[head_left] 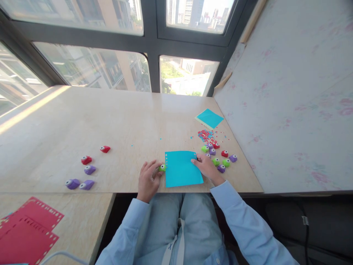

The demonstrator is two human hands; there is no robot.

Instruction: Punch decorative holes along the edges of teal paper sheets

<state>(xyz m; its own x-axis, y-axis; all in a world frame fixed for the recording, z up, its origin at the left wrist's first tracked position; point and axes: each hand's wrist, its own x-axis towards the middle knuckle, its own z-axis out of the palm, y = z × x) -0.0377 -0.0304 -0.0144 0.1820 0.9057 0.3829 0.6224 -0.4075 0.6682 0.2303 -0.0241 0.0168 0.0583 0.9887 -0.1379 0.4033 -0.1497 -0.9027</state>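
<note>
Blue paper sheet (182,169) flat at near table (124,121) edge, row of punched holes down left side. Green hole punch (162,168) clipped on left edge, pinched by left hand (148,180). Right hand (206,166) fingers pressed flat on right edge, steadying sheet. More small punches (220,156) just right; confetti (205,135) beyond.

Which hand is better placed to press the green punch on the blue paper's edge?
Left. The left hand already touches the green punch at the blue paper's left edge, while the right hand rests on the opposite edge.
</note>
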